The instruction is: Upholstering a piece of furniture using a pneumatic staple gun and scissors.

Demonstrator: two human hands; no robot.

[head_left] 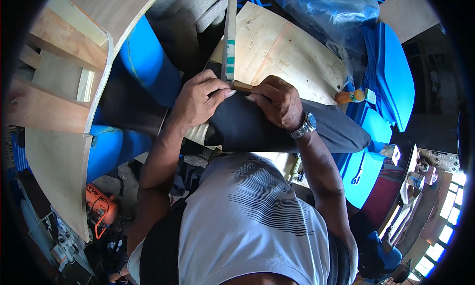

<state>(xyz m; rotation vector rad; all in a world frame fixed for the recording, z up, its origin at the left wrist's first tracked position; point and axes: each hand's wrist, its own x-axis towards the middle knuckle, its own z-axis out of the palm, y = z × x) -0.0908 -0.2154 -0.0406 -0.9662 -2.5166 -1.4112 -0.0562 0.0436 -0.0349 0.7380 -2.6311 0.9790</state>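
Both hands work at the far edge of a black fabric cover point(252, 129) that lies over a long padded piece in front of my chest. My left hand point(198, 99) is closed, thumb and fingertips pinching that edge. A little to the right, my right hand point(278, 103), with a metal watch point(304, 126) on its wrist, pinches the same edge. Between the hands a narrow strip of brown wood point(242, 86) shows along the fabric. Just beyond it stands a wooden bar point(230, 52) with green marks. The fingertips partly hide the gripped edge.
Beyond lies a pale plywood panel point(282, 47), with an orange bottle point(350, 96) at its right. Blue foam sheets point(396, 77) and scissors point(357, 173) are on the right. A wooden frame point(64, 104) with blue foam point(148, 52) rises at left, above an orange compressor point(101, 206).
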